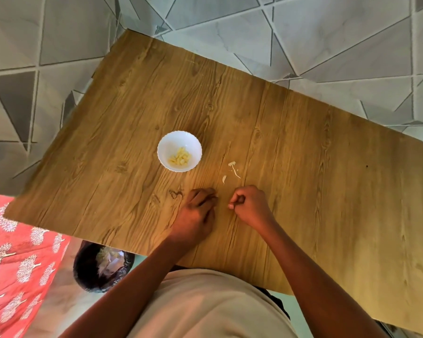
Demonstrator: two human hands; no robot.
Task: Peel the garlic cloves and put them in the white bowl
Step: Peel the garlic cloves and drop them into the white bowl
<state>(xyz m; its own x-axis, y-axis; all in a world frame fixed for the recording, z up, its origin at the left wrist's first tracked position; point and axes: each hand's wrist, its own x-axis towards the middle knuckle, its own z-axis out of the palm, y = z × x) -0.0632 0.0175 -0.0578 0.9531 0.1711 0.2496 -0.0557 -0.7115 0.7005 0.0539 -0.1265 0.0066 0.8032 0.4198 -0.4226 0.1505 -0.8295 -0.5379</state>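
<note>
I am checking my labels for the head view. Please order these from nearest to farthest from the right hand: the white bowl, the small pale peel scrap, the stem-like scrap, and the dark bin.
From the right hand:
1. Small pale peel scrap, just ahead of it on the table.
2. Stem-like scrap, slightly farther ahead.
3. White bowl, ahead to the left.
4. Dark bin, below the table's near-left edge.

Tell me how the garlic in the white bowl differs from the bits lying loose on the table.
The peeled cloves are yellowish and chunky; the loose scraps are whitish, thin and stringy. The cloves are heaped together inside the white bowl; the scraps lie scattered on the bare table. Neither is being touched by a hand.
</note>
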